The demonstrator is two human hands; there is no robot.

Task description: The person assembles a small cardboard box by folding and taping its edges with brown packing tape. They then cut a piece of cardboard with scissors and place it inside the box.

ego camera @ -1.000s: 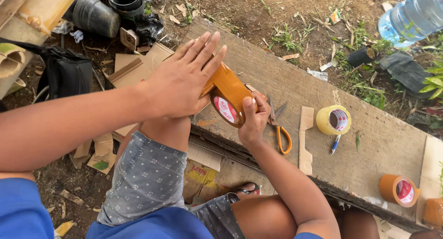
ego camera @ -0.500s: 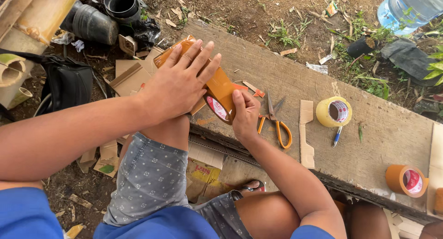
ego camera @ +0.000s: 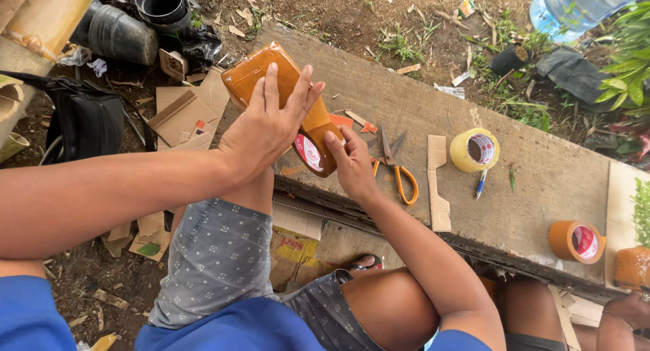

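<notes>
Left hand (ego camera: 267, 131) slid up taped box (ego camera: 261, 73), roll (ego camera: 313, 151) beside

One head-worn view looks steeply down from close above the person's own arms and knees. It faces a plank (ego camera: 514, 188) running from far left to near right, with dirt ground (ego camera: 352, 12) beyond.

Box (ego camera: 261, 80): cardboard wrapped in glossy brown plastic tape, smooth and shining under the fingers of the left hand (ego camera: 267, 131); brown tape roll (ego camera: 313, 151), same glossy film with a paper core, held against the fingertips of the right hand (ego camera: 352, 163). Plank (ego camera: 528, 188): bare, rough, matt grey-brown wood; just beyond the right fingertips, scissors (ego camera: 393, 165) with dull metal blades and smooth orange plastic handles.
</notes>
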